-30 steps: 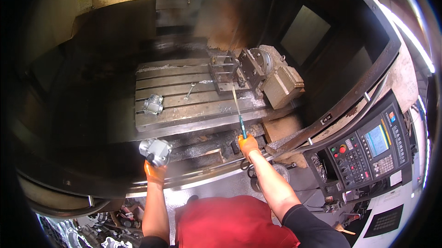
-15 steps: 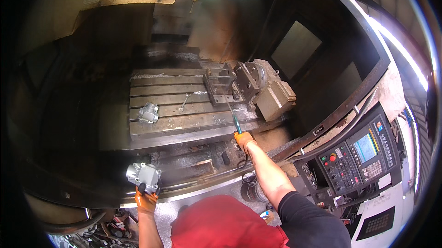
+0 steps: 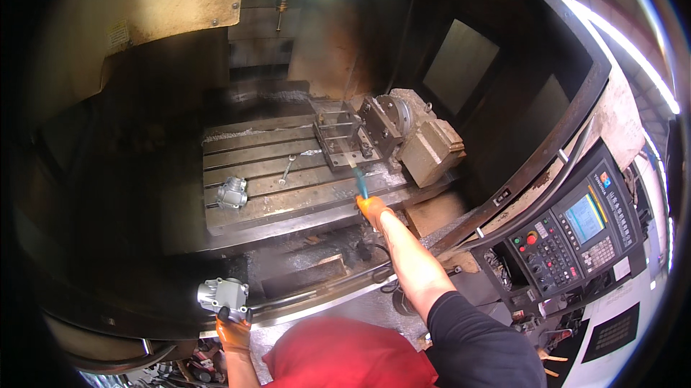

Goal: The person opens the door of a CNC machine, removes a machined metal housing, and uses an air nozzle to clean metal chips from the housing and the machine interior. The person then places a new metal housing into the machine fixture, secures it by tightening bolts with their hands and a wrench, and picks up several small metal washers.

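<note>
Head view: left hand curled under a grey casting in front of the table; right hand closed around a blue-green tool.
The tool's blurred end, near the fixture, could snag an edge; held only from below, the casting might slip.

"What clothing shows?"
"A plain red garment and, on the right side, a short black sleeve."
"Anything else?"
"An orange right glove; the left glove is orange too, dark at its fingertips."
</note>
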A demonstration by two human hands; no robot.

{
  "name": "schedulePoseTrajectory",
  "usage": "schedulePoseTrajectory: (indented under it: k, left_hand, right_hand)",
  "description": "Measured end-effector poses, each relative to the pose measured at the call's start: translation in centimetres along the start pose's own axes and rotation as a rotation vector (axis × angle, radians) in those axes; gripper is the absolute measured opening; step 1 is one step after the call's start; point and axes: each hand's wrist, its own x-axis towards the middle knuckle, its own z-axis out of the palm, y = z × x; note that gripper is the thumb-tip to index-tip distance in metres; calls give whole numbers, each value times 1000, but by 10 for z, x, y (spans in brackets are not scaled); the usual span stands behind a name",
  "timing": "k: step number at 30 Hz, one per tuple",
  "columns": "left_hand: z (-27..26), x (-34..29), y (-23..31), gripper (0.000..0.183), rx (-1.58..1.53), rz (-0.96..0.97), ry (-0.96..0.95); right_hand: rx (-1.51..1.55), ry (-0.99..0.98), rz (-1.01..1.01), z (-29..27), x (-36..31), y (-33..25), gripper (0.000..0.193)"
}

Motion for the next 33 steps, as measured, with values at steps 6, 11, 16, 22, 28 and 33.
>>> schedulePoseTrajectory:
  k: [6, 11, 16, 22, 28, 33]
  left_hand:
    - [3, 7, -5, 56, -12, 35, -4]
    - [14, 11, -22, 57, -29, 35, 8]
    - [39, 10, -38, 53, 25, 90, 30]
    - [14, -7, -35, 53, 11, 42, 6]
    - [36, -12, -43, 56, -19, 91, 135]
    - [30, -19, -35, 54, -14, 86, 135]
  right_hand:
    - [-157, 55, -133, 18, 11, 63, 50]
    - [-103, 98, -155, 33, 20, 88, 49]
    - [-61, 132, -12, 29, 31, 84, 49]
    - [-21, 69, -91, 0, 11, 39, 49]
    - [-129, 151, -29, 7, 25, 75, 48]
    - [-184, 86, -162, 1, 7, 35, 50]
